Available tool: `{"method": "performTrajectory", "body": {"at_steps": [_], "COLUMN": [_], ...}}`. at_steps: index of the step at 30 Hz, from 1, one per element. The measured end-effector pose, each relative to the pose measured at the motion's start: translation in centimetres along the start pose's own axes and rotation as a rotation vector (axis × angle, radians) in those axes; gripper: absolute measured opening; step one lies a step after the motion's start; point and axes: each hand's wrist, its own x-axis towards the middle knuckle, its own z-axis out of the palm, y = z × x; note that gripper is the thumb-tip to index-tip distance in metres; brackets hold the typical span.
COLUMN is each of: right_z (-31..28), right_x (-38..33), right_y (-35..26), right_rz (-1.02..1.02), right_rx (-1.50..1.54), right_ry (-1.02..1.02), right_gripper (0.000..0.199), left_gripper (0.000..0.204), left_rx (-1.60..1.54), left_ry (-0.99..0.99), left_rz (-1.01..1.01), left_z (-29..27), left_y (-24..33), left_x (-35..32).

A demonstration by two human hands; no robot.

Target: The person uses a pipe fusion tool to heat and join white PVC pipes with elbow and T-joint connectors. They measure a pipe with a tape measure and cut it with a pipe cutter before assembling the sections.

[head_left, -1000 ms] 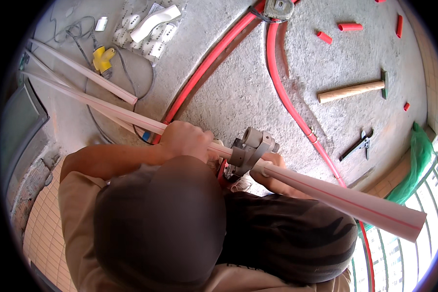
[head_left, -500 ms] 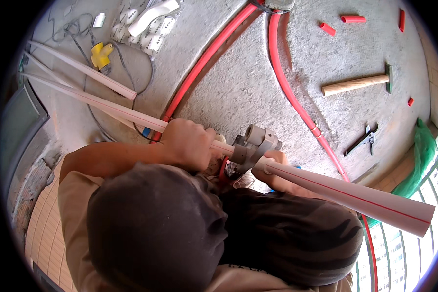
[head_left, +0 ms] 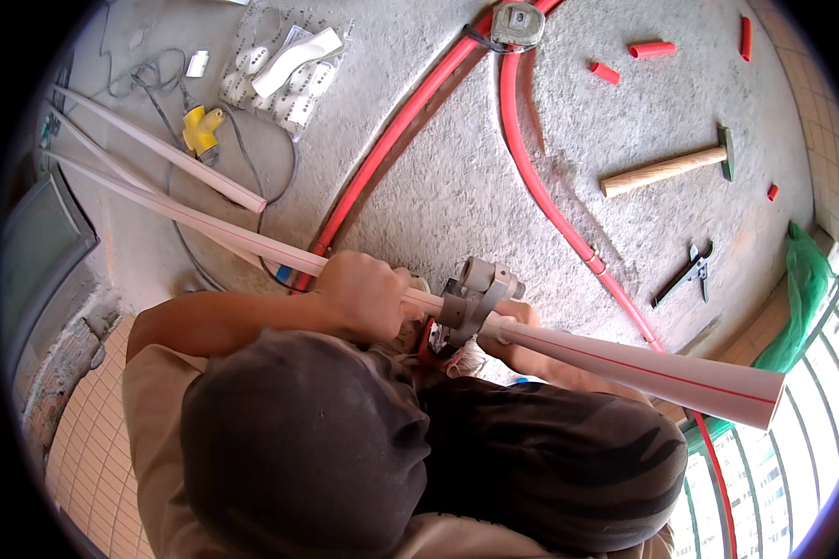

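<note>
In the head view, your left hand (head_left: 362,296) has its fingers curled tight around the long pink pipe (head_left: 242,238), left of the grey tool head (head_left: 481,278); your right hand (head_left: 516,313), fingertips hidden, grips the wider-looking pipe (head_left: 653,369) just right of it.

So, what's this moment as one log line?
left hand grips left pipe | right hand holds right pipe | grey tool between pipes | hammer on floor

A: Which surface bears the objects?
B: The rough grey concrete floor (head_left: 438,186).
A: What lies on it?
B: Wooden-handled hammer (head_left: 667,174), black hand tool (head_left: 680,278), red conduit (head_left: 510,102), short red tubes (head_left: 653,49), yellow connector (head_left: 199,130), patterned plastic bag (head_left: 303,104).
</note>
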Motion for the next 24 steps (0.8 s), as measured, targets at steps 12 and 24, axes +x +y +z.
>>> {"method": "performTrajectory", "body": {"at_steps": [12,24], "right_z": [0.5,0.9], "right_x": [0.3,0.0], "right_y": [2.0,2.8], "right_rz": [-0.045,0.002], "right_rx": [0.028,0.061], "right_ry": [0.022,0.018], "right_gripper": [0.014,0.018], "left_gripper": [0.049,0.048], "left_rx": [0.071,0.059], "left_ry": [-0.015,-0.022], "left_rz": [0.036,0.044], "left_z": [0.5,1.0], "left_y": [-0.3,-0.4], "left_x": [0.6,1.1]}}
